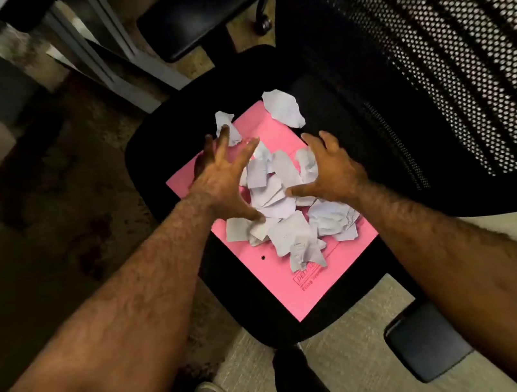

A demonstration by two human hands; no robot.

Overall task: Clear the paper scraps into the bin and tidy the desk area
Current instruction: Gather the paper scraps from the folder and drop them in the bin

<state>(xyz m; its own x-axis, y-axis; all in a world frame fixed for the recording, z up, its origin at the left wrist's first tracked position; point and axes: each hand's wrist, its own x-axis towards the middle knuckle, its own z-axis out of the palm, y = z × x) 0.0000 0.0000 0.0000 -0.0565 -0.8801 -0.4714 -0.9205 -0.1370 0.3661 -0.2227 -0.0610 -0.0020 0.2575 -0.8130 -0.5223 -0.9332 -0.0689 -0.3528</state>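
Light, crumpled paper scraps (pixel 279 199) on a pink folder (pixel 300 277); best scooped between spread left hand (pixel 224 181) and right hand (pixel 330 167), neither gripping.

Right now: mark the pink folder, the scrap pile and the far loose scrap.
pink folder (pixel 303 293): head view, bare near corner.
scrap pile (pixel 279 199): head view, middle, between the hands.
far loose scrap (pixel 284 108): head view, its centre.

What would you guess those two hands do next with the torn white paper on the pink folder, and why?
Probably close inward and scoop. The left hand and right hand are spread open on either side of the heap of torn white paper scraps on the pink card folder, which lies on the black office chair seat; neither grips anything yet.
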